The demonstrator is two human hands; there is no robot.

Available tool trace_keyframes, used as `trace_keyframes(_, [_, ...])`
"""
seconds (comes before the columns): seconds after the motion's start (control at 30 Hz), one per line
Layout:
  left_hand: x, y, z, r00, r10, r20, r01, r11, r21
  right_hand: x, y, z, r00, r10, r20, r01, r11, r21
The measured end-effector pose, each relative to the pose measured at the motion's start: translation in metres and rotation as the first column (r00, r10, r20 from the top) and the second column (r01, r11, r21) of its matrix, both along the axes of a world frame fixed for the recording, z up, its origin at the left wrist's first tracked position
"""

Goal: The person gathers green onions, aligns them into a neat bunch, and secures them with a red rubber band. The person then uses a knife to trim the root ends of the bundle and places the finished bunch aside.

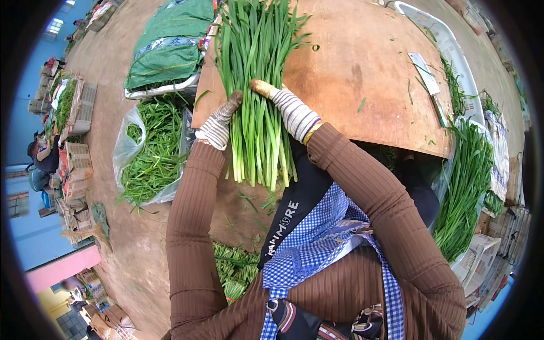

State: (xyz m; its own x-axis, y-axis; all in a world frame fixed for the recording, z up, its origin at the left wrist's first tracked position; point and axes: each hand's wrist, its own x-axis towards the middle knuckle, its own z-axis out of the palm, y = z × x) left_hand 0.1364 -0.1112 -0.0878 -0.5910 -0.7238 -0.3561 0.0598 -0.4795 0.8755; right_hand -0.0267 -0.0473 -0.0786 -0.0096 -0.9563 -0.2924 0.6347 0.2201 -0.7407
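Note:
A large bunch of long green Chinese chives (255,55) lies over the near left edge of a wooden board (340,85), pale stem ends hanging past it toward me. My left hand (221,121), in a striped, soiled glove, grips the bunch's left side. On the other side my right hand (291,106), gloved alike, presses round the stems, thumb on top. Both hands hold the bunch between them. A cleaver with a green-edged handle (427,76) rests at the board's right side, among loose leaf scraps.
Left of the board are a plastic bag of leaf trimmings (153,157) and a crate under green woven sacking (165,55). At right stand a white crate (463,55) and more long chives (463,191). Bundled greens (236,267) lie on the floor. A person (44,157) is far left.

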Motion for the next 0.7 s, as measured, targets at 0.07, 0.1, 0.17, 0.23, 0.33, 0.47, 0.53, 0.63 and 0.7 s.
trace_keyframes(0.07, [-0.004,0.000,0.011,0.999,-0.009,-0.032,0.004,0.988,-0.152,-0.006,0.001,0.011,0.999,0.033,-0.040,-0.036,0.997,-0.066])
trace_keyframes(0.1, [-0.007,-0.014,0.013,0.996,-0.051,-0.068,0.023,0.932,-0.362,-0.006,0.003,0.020,0.999,-0.003,-0.052,-0.004,0.992,-0.129])
trace_keyframes(0.17, [-0.014,-0.031,0.021,0.986,-0.113,-0.119,0.029,0.835,-0.550,-0.009,0.005,0.039,0.993,-0.087,-0.080,0.064,0.965,-0.253])
trace_keyframes(0.23, [-0.021,-0.025,0.046,0.977,-0.185,-0.103,0.115,0.872,-0.475,-0.023,0.009,0.066,0.950,-0.169,-0.264,0.065,0.930,-0.362])
trace_keyframes(0.33, [-0.045,-0.021,0.097,0.965,-0.250,-0.072,0.157,0.781,-0.604,-0.048,0.015,0.107,0.927,-0.260,-0.269,0.067,0.822,-0.565])
trace_keyframes(0.47, [-0.103,-0.003,0.144,0.956,-0.252,-0.153,0.026,0.592,-0.806,-0.137,-0.005,0.097,0.621,-0.471,-0.627,-0.248,0.640,-0.727])
trace_keyframes(0.53, [-0.111,0.015,0.155,0.984,-0.168,-0.064,0.031,0.512,-0.858,-0.119,0.029,0.135,0.775,-0.417,-0.475,-0.108,0.653,-0.749])
trace_keyframes(0.63, [-0.135,0.017,0.137,0.954,-0.267,-0.133,0.039,0.553,-0.832,-0.143,0.038,0.122,0.731,-0.451,-0.512,-0.121,0.653,-0.748])
trace_keyframes(0.7, [-0.147,0.010,0.117,0.962,-0.272,-0.007,0.144,0.529,-0.836,-0.151,0.046,0.111,0.781,-0.428,-0.455,-0.057,0.677,-0.734])
